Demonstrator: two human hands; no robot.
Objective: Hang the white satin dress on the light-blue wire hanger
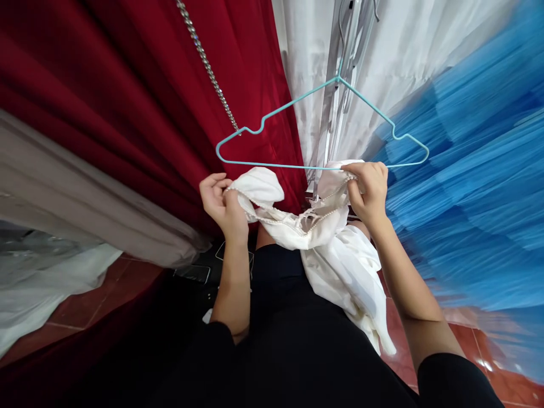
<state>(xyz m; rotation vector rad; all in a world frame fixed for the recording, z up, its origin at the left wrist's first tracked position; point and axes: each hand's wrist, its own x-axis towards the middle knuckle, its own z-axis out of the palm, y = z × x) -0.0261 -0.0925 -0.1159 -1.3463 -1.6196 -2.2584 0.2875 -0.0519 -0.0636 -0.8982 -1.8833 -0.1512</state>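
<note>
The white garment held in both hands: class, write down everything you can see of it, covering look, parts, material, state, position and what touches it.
The white garment looks like smooth, satiny cloth, crumpled and bunched at the top. A beaded or pearl-like trim runs along its upper edge between the hands. The left hand grips one bunched end and the right hand grips the other, just below the bottom bar of a teal wire hanger. The rest hangs loose in folds over the person's dark clothing, down toward the red tiled floor.
</note>
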